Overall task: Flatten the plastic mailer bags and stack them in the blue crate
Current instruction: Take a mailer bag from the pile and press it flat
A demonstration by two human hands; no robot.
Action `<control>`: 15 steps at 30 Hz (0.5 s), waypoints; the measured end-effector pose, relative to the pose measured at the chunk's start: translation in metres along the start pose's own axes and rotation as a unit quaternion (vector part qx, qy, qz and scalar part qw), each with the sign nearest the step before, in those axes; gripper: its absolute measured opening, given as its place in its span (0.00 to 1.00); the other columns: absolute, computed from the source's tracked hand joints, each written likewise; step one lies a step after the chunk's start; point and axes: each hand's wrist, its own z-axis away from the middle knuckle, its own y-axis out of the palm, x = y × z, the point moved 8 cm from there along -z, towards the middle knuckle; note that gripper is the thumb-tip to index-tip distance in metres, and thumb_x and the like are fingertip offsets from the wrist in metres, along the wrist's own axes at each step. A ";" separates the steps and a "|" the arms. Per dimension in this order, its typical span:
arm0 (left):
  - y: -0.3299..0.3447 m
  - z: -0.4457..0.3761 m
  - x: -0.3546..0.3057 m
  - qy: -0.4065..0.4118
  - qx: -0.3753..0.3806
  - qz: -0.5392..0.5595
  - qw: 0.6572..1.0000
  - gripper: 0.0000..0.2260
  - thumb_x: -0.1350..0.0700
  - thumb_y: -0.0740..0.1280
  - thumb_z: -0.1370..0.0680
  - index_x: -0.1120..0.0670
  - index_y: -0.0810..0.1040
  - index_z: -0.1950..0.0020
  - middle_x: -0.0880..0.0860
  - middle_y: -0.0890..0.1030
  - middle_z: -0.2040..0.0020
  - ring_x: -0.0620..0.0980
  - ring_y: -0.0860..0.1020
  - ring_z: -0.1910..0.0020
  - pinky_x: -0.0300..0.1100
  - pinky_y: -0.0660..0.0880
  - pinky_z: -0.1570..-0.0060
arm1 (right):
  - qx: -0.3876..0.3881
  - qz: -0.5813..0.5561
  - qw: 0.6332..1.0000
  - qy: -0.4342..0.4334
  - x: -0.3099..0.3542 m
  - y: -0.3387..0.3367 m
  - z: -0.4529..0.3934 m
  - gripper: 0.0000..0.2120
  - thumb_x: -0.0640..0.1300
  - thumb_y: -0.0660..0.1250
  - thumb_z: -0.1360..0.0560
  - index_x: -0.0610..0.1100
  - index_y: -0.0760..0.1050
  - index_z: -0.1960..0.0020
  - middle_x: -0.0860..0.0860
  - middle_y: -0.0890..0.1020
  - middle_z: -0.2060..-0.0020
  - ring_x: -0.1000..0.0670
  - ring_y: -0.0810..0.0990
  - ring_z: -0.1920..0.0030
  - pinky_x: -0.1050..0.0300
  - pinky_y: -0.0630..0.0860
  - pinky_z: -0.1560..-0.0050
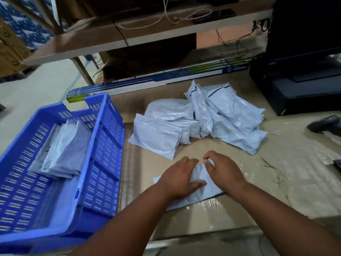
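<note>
A pale grey plastic mailer bag (200, 193) lies on the cardboard-covered table in front of me. My left hand (180, 177) rests flat on its left part, fingers spread. My right hand (222, 169) presses on its right part with fingertips curled at the bag's top edge. Behind them lies a loose pile of several crumpled mailer bags (201, 117). The blue crate (110, 115) stands at the left and holds a small stack of flattened bags (62, 150).
A long blue-and-white box (156, 80) lies along the table's back. A black printer (299, 89) stands at the right rear, a dark scanner (324, 124) beside it. A low shelf with cables hangs above the back.
</note>
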 end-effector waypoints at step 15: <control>0.002 0.038 -0.037 -0.045 -0.200 -0.179 0.962 0.18 0.48 0.66 0.19 0.56 0.79 0.33 0.57 0.76 0.32 0.61 0.73 0.34 0.57 0.69 0.35 | -0.127 0.186 0.971 -0.077 -0.036 -0.046 0.050 0.14 0.50 0.67 0.19 0.46 0.78 0.36 0.45 0.76 0.36 0.40 0.75 0.39 0.41 0.77 0.43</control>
